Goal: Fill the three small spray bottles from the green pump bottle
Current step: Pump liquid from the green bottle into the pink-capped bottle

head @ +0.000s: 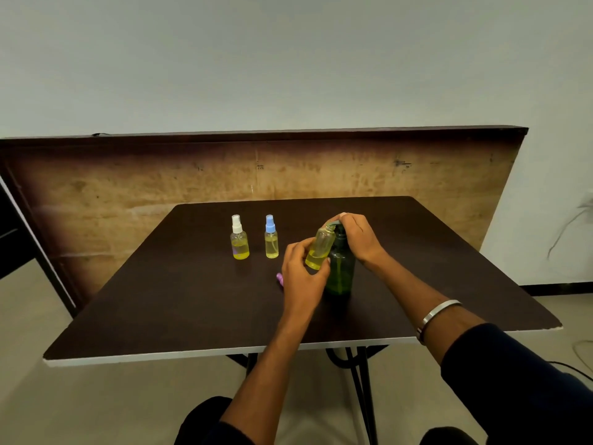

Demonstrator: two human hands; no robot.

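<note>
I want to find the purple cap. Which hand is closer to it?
The left. The left hand, holding the uncapped spray bottle, is right beside the purple cap on the table. The right hand is farther, atop the green pump bottle.

Clear plastic spray bottles (239, 242); matt dark table (192, 300), probably laminate.
</note>
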